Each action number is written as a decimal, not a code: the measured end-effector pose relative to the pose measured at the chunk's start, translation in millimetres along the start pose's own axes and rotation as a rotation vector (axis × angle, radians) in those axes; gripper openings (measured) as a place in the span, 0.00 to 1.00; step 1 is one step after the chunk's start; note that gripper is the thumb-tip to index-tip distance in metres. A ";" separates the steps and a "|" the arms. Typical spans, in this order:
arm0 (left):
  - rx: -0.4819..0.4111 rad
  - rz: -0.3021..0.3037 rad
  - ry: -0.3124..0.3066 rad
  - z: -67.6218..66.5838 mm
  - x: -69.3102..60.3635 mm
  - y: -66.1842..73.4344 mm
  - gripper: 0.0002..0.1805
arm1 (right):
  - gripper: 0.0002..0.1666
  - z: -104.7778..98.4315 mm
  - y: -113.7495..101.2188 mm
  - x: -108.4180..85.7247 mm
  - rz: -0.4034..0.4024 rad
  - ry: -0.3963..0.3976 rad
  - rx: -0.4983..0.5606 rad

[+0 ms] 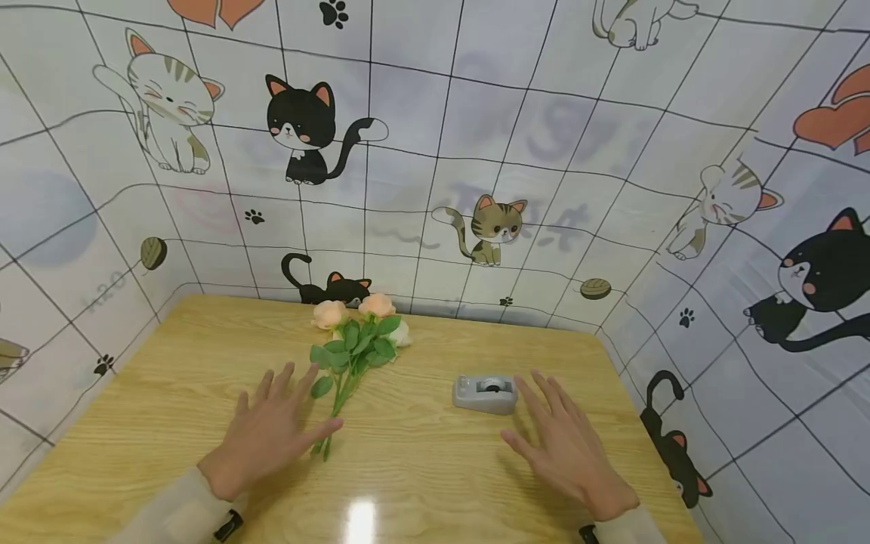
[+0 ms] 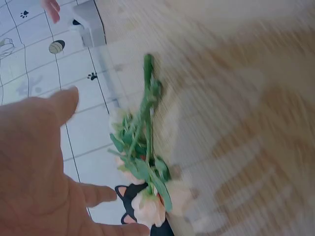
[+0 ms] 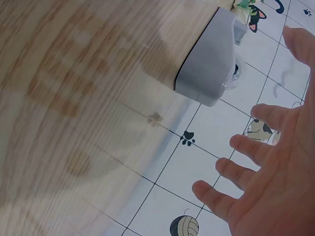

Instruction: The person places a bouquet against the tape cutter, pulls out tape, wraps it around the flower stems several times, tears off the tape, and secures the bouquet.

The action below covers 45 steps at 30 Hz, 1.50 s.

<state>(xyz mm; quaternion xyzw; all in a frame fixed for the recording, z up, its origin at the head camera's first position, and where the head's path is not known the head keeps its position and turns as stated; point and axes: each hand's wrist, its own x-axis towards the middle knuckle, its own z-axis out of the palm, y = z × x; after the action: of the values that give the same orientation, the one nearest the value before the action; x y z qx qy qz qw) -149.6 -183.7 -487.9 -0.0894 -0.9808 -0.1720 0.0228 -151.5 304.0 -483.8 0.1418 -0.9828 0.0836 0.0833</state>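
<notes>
A small bunch of artificial roses (image 1: 353,347), peach and white with green leaves, lies on the wooden table left of centre. Its stems point toward the person. My left hand (image 1: 268,431) is spread just left of the stems, fingers straight, holding nothing; in the left wrist view the stems (image 2: 147,98) appear apart from the palm. To the right of the flowers stands a grey tape dispenser (image 1: 484,394) with a roll in its top. Beside it, my right hand (image 1: 567,442) is held with fingers extended and nothing in it. The right wrist view shows a gap between the fingers and the dispenser (image 3: 209,59).
The glossy wood-grain table (image 1: 408,468) meets a cat-patterned wall covering (image 1: 414,189) at the back and on both sides. A bright light reflection (image 1: 360,521) shows near the front. Pale sleeves (image 1: 180,514) with dark wrist straps cover the forearms.
</notes>
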 end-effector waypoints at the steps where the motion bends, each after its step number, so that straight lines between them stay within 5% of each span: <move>1: 0.001 0.001 0.003 0.5 0.9 2.0 0.58 | 0.52 0.3 -1.2 0.9 -0.001 0.003 0.004; 15: -0.058 0.040 0.071 12.3 11.8 22.9 0.34 | 0.48 5.2 -19.1 10.0 -0.015 0.013 0.047; 26: -0.235 -0.004 0.055 22.6 16.1 33.2 0.15 | 0.46 7.1 -25.3 15.1 -0.060 0.042 0.049; 31: -0.296 -0.039 0.040 23.5 18.6 39.6 0.14 | 0.46 4.4 -27.9 18.1 -0.074 0.055 0.060; 45: -0.262 -0.052 0.028 29.7 22.7 46.3 0.16 | 0.43 2.2 -37.2 24.1 -0.097 0.074 0.097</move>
<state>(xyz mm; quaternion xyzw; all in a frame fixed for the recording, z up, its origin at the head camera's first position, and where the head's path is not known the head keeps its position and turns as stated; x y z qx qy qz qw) -163.9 -126.9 -498.7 -0.0635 -0.9515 -0.3003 0.0203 -163.7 262.0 -476.2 0.1901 -0.9659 0.1320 0.1164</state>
